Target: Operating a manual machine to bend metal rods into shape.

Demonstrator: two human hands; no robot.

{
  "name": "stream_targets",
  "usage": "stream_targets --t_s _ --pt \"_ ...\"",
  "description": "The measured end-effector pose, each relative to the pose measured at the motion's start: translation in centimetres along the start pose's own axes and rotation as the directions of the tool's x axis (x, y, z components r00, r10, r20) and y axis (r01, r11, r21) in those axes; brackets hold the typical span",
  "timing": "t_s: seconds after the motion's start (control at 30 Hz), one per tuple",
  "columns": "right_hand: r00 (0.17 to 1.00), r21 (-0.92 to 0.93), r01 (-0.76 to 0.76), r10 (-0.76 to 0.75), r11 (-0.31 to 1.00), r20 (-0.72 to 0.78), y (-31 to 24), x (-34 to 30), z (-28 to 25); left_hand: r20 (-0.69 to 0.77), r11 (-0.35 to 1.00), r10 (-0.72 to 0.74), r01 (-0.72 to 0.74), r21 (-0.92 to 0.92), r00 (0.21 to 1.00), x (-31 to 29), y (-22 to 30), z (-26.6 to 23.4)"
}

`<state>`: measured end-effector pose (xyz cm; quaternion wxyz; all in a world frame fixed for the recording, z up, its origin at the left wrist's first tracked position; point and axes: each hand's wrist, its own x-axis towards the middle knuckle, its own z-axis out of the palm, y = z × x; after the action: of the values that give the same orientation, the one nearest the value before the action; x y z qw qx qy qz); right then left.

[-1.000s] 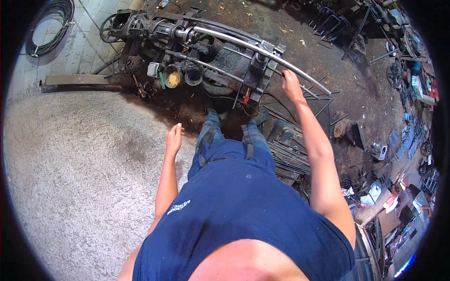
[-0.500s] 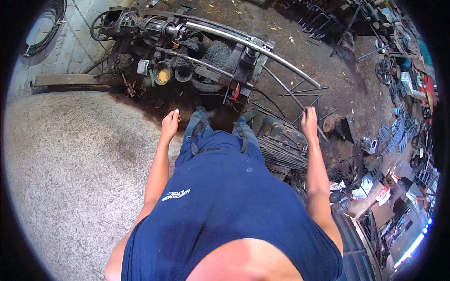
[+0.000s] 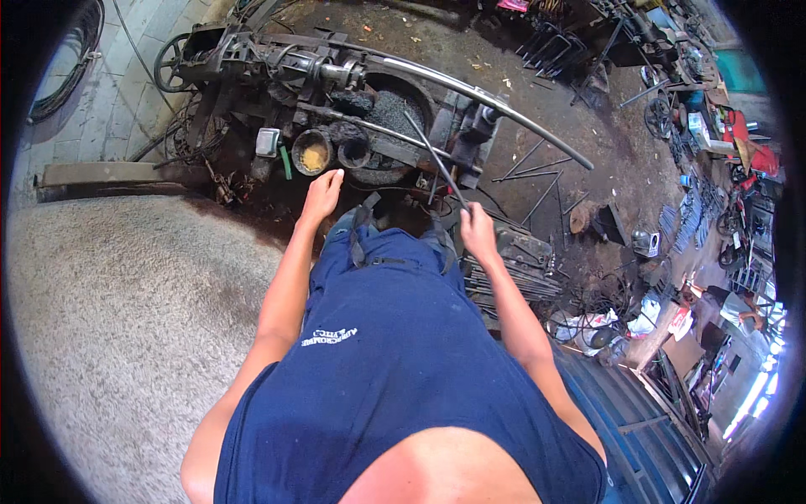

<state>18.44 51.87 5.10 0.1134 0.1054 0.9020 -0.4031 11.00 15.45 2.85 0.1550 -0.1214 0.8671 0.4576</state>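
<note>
My right hand [image 3: 478, 231] is closed around one end of a thin dark metal rod [image 3: 432, 153]. The rod slants up and to the left, its far end over a mound of grey metal chips [image 3: 391, 116] at the machine. My left hand [image 3: 322, 195] has its fingers stretched out just below a round pot [image 3: 312, 153] with yellowish stuff inside; I see nothing in it. Beside that pot stands a second, dark round pot [image 3: 353, 152]. A long shiny bar [image 3: 470, 91] runs rightward from the lathe-like machine [image 3: 294, 67] in front of me.
A bundle of metal rods [image 3: 520, 281] lies on the floor to my right, with several loose rods [image 3: 537, 172] beyond. A pale rough mound [image 3: 143, 311] fills the left. Clutter and white bags [image 3: 645, 315] lie far right. A handwheel [image 3: 172, 63] sits at the machine's left end.
My right hand has swung left and toward the machine, lifting the rod from the floor side over it. My left hand has moved slightly up and right, nearer the pots. The view has shifted.
</note>
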Motion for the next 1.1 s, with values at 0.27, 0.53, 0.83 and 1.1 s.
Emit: stream_targets --t_s 0.27,0.53,0.83,1.1 --pt "0.973 -0.099 -0.199 0.185 0.975 -0.138 -8.5 8.2 9.9 0.066 0.991 0.106 -0.111 0.075 0.992 3.1 -2.8 -7.3" --pt "0.960 -0.176 -0.251 0.222 0.952 -0.169 -11.9 8.9 10.3 0.032 0.999 0.047 -0.048 0.022 0.998 3.6 -5.7 -10.6" --pt "0.949 -0.145 -0.264 0.230 0.953 -0.217 -13.2 8.7 10.1 0.038 0.995 0.097 -0.099 0.031 0.995 4.4 -5.5 -11.2" --pt "0.978 -0.295 -0.195 0.161 0.935 -0.135 -12.5 8.5 7.9 0.025 0.958 0.264 -0.265 0.111 0.964 4.6 -0.8 -12.3"
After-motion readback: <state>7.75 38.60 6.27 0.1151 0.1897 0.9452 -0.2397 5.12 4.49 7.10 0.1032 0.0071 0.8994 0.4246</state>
